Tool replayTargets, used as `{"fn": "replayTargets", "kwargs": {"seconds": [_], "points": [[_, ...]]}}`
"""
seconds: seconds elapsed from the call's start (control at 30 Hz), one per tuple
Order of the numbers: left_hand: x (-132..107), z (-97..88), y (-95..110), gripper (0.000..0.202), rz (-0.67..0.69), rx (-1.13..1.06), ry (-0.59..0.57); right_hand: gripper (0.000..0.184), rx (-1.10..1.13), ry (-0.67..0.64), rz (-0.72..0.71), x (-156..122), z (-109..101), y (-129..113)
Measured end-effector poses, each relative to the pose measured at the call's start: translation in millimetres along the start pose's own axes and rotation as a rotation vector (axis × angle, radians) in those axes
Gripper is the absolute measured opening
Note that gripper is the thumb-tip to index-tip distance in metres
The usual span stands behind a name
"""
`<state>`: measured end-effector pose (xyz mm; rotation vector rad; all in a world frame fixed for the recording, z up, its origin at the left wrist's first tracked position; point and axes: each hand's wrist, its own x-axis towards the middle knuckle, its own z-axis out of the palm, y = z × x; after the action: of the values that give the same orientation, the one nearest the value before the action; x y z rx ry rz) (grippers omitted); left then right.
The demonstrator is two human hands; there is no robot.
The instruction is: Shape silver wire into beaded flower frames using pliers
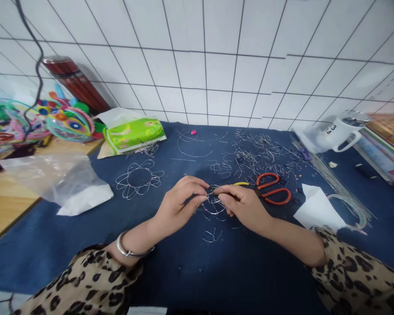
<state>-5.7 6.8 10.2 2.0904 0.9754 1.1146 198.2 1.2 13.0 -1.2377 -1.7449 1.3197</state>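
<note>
The left hand [180,203] and the right hand [246,208] pinched a wire ring [213,213] from opposite sides, each between thumb and fingertips; the hands were near each other, with the ring low over the middle of the blue cloth [249,271]. Part of the ring was hidden by the fingers. A bangle [120,245] encircled the left wrist.

To the left of the left hand lay a wire flower [128,177], its loops radiating from a round centre, and farther left a plastic bag [82,183]. Behind the flower stood a green tissue pack [134,133]. A pink bead [193,132] lay beyond the hands, left of a scatter of wire scraps [256,153].

Just beside the right hand were the red handles of a cutting tool [277,202]. Farther right lay white paper [317,208], partly beneath a clear coil [361,212], with long straight wires [336,186] behind and a white mug [336,133] beyond.
</note>
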Motion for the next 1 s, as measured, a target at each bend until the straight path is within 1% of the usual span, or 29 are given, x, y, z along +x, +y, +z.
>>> {"fn": "replayTargets", "kwargs": {"seconds": [0.1, 0.23, 0.37, 0.6, 0.73, 0.83, 0.9, 1.0], "points": [[-2, 1.9, 0, 0.007, -0.158, -0.148, 0.081, 0.027, -0.012, -0.015, 0.008, 0, 0, 1], [-2, 4.6, -4, 0.01, -0.302, -0.286, 0.173, 0.027, -0.047, -0.014, -0.01, 0, 1, 3], [0, 7.5, -7, 0.012, -0.38, -0.434, 0.24, 0.028, -0.058, 0.012, -0.034, 0, 2, 4], [2, 8.2, -10, 0.013, -0.454, -0.642, 0.24, 0.029, 0.001, 0.015, -0.023, 0, 2, 2], [3, 7.8, -11, 0.01, -0.492, -0.677, 0.229, 0.03, 0.021, 0.008, -0.049, 0, 3, 3], [3, 7.2, -11, 0.01, -0.524, -0.657, 0.181, 0.031, 0.023, 0.019, -0.067, 0, 3, 4], [4, 6.2, -11, 0.011, -0.52, -0.56, 0.125, 0.031, 0.019, 0.03, -0.067, 0, 3, 3], [4, 4.4, -11, 0.011, -0.413, -0.321, 0.044, 0.031, 0.025, 0.041, -0.057, 0, 2, 2]]}}
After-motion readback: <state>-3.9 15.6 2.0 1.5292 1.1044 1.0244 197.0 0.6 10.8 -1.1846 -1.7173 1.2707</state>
